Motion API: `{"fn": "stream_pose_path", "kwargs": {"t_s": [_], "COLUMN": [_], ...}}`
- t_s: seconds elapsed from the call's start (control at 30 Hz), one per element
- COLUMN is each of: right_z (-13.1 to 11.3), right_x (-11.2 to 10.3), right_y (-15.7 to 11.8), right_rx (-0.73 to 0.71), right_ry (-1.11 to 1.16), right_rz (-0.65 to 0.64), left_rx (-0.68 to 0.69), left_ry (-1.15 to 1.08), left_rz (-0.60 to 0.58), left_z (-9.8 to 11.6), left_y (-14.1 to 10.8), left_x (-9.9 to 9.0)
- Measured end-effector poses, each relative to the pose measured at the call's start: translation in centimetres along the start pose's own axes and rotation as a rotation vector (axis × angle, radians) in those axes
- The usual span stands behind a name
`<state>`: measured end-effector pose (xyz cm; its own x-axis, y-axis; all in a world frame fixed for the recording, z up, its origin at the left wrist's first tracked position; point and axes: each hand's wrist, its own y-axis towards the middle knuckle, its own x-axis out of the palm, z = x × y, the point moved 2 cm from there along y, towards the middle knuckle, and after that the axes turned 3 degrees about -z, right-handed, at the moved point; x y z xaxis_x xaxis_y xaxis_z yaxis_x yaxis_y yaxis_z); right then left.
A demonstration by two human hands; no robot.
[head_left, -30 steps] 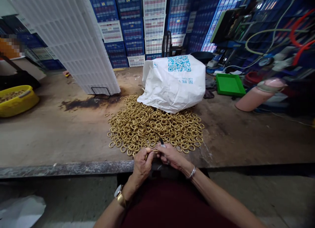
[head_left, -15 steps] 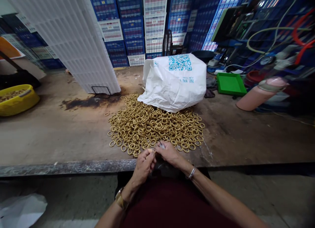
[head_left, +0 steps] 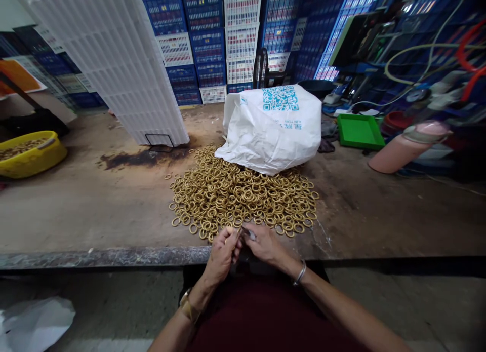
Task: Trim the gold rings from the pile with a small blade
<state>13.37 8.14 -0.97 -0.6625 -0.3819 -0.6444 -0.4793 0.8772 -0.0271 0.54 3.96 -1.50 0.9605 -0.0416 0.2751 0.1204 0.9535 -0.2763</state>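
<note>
A large heap of brass-coloured rings point(head_left: 243, 195) lies on the worktable, spilling from the mouth of a white woven sack point(head_left: 273, 134) on its side. At the heap's near edge, my left hand point(head_left: 223, 248) is closed in a pinch, with what looks like one ring between its fingertips, mostly hidden. Close beside it, my right hand point(head_left: 266, 244) is closed on a small tool with a pale grey part point(head_left: 249, 234) and a dark tip pointing at the left fingertips. The tool's exact kind is too small to make out.
On the left stand a yellow basin point(head_left: 34, 157) of small pieces and a tall stack of white ribbed panels point(head_left: 125, 68). To the right are a green tray point(head_left: 360, 131) and a pink bottle point(head_left: 406, 147). Stacked blue and white crates point(head_left: 243, 40) line the back.
My right hand has shifted slightly down and right, and more of the small tool shows. The left hand keeps its pinch. The whole view has moved a little.
</note>
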Motion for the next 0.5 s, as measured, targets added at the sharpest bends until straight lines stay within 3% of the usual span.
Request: {"fn": "stream_pose_path", "kwargs": {"t_s": [0.1, 0.3, 0.5], "right_z": [-0.2, -0.1, 1.0], "right_x": [0.3, 0.4, 0.2], "right_y": [-0.4, -0.2, 0.4], "right_rx": [-0.059, -0.029, 0.086], "right_ry": [-0.099, -0.264, -0.428], "right_rz": [-0.034, -0.075, -0.016], "left_rx": [0.027, 0.051, -0.025], "left_ry": [0.075, 0.13, -0.087], "left_rz": [0.003, 0.005, -0.148], "left_z": [0.1, 0.4, 0.4], "left_y": [0.0, -0.4, -1.9], "left_x": [-0.1, -0.2, 0.3]}}
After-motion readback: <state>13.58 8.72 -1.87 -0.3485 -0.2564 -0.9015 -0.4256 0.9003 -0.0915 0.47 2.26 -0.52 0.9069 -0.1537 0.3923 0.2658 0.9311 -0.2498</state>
